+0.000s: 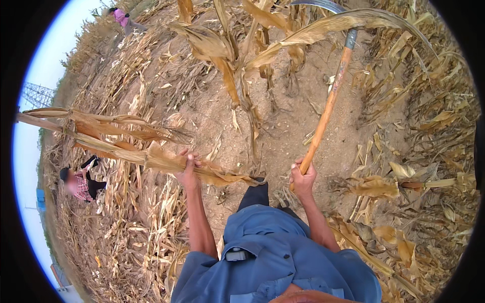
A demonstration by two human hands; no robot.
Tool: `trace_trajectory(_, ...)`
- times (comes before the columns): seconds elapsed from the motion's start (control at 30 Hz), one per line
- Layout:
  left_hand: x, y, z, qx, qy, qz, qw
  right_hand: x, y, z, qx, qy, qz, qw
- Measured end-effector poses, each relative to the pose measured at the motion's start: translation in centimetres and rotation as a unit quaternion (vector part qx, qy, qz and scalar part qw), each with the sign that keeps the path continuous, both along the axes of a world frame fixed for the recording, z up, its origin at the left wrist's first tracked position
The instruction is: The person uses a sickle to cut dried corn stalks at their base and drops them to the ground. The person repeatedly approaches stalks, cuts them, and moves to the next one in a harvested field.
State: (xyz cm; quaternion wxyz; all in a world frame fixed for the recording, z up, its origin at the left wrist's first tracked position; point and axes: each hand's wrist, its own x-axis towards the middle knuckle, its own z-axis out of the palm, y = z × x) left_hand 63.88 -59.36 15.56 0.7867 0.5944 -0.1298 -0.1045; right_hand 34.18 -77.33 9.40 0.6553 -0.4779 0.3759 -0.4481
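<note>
Dry corn stalk (121, 152) held out toward field's (293, 131) left edge, left hand (189, 169) grip closed round leafy near end. Sickle (324, 115) clenched low in right hand (303, 179). Stalk probably light, stiffish, leaves (159, 155) kinda brittle; best grabbed round stem.

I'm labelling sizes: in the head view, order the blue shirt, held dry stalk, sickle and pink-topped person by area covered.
Blue shirt
Dry stalk
Sickle
Pink-topped person, looking smallest partly through distance

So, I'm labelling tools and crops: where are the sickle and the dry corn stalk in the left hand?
Sickle (331, 102): head view, on its wooden handle, about midway.
Dry corn stalk (151, 157): head view, on its leaf-wrapped middle stretch.
</note>
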Motion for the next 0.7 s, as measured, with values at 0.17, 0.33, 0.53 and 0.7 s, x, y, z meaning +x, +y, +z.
trace_trajectory(0.17,-3.1,1.5,1.5,-0.014,-0.015,-0.010,1.000,3.5,-1.7,5.8,-0.080,0.006,0.137,0.987)
trace_trajectory(0.33,-4.6,3.0,3.7,-0.047,-0.043,-0.027,0.998,7.6,0.3,10.1,-0.226,0.079,0.245,0.939)
trace_trajectory(0.53,-5.8,5.3,5.0,-0.090,-0.070,-0.038,0.993,7.9,6.4,11.2,-0.290,0.174,0.416,0.844)
trace_trajectory(0.7,-6.4,7.3,4.2,-0.107,-0.051,0.023,0.993,7.7,11.6,5.7,-0.313,0.132,0.511,0.790)
